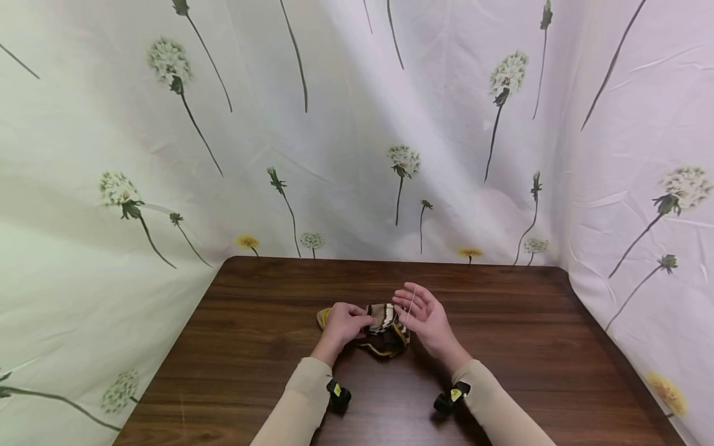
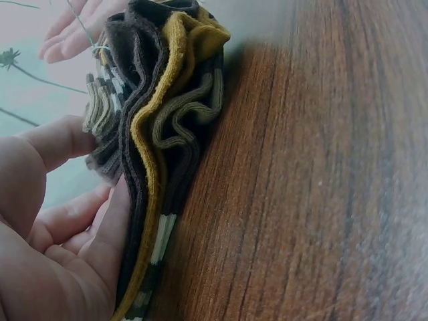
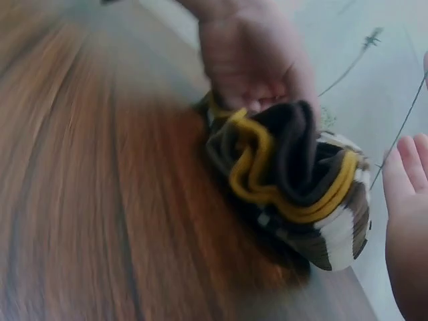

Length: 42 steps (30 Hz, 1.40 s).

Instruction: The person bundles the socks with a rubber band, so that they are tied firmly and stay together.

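Note:
A striped knit cloth (image 1: 382, 317) in brown, white and yellow lies bunched on the table, its ruffled yellow-edged folds (image 2: 157, 100) showing in the left wrist view. My left hand (image 1: 344, 323) pinches the cloth at its left side between thumb and fingers. To the right of the cloth, my right hand (image 1: 426, 319) is raised with several fingers extended, holding a thin thread (image 1: 411, 305). That thread runs straight from the cloth to the right hand. How the fingers grip it is too small to see, and no needle can be made out.
A dark brown wooden table (image 1: 251, 347) carries the work. Behind it and at both sides hangs a pale curtain (image 1: 346, 186) printed with dandelions. Black wrist straps with cameras (image 1: 338, 396) sit on both wrists, close above the tabletop.

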### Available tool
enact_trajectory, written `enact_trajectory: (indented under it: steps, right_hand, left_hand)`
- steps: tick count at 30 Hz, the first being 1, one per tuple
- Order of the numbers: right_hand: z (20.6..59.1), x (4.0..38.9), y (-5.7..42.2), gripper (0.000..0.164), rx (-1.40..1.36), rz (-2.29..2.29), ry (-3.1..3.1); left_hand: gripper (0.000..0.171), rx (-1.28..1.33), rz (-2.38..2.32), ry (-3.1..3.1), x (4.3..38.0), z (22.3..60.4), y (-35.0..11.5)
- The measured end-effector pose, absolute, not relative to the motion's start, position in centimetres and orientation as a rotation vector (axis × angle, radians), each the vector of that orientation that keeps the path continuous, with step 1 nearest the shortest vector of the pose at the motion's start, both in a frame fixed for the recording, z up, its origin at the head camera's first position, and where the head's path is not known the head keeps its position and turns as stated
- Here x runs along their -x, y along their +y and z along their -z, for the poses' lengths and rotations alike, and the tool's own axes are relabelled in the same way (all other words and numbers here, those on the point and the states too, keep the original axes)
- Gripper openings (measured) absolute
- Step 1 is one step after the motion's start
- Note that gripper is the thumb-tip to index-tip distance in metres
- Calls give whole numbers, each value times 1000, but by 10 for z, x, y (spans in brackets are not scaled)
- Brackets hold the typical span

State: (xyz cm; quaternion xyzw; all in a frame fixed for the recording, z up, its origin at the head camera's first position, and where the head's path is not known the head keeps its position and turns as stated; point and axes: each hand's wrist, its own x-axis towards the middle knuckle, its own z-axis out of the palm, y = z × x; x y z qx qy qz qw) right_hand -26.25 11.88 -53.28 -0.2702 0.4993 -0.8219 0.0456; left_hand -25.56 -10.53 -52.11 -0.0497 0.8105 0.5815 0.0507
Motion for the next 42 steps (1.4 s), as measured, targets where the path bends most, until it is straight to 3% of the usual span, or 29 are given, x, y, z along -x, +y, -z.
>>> enact_trajectory:
  steps: [5, 21, 42]
  right_hand:
    - [536, 265, 118, 82, 1014, 2364, 1751]
    - [528, 270, 117, 106, 1270, 1778, 2353]
    - [534, 281, 118, 107, 1248, 1560, 2426]
  left_hand:
    - [21, 139, -1771, 2465, 256, 521, -106]
    - [20, 120, -1725, 2514, 254, 519, -104]
    - [19, 122, -1720, 2526, 253, 521, -105]
